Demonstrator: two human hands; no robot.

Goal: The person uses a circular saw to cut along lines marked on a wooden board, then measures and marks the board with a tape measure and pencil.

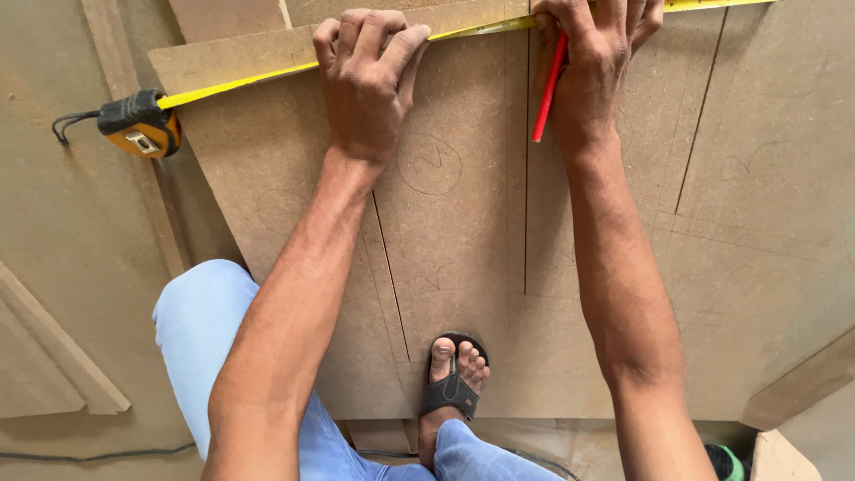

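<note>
Tape measure (141, 124) sits way off to your left, its orange and black case resting at the left corner of the brown fibreboard panel (463, 267), with the yellow blade (258, 78) pulled out along the panel's far edge and running right, past both of your hands and out near the top right corner of the view.

Your left hand (368, 85) is curled over that far edge, fingers hooked down on the blade so it stays pinned flat to the board. It's a closed, pressing grip, not a pinch.

Your right hand (595, 53) is just beside it to the right, also at the far edge, wrapped round a red pencil (549, 87). The pencil's free end hangs down along your wrist; the other end is hidden under your fingers up by the blade, so you can't tell whether it touches the board.

The panel has several thin dark lines drawn from the far edge toward you, plus faint circled pencil marks between them; one circle sits right below your left wrist.

Your foot in a black sandal (454, 383) is planted on the near part of the panel, between your forearms, and your light blue jeans (200, 330) show at lower left. More fibreboard offcuts (53, 356) lie around on the left.
</note>
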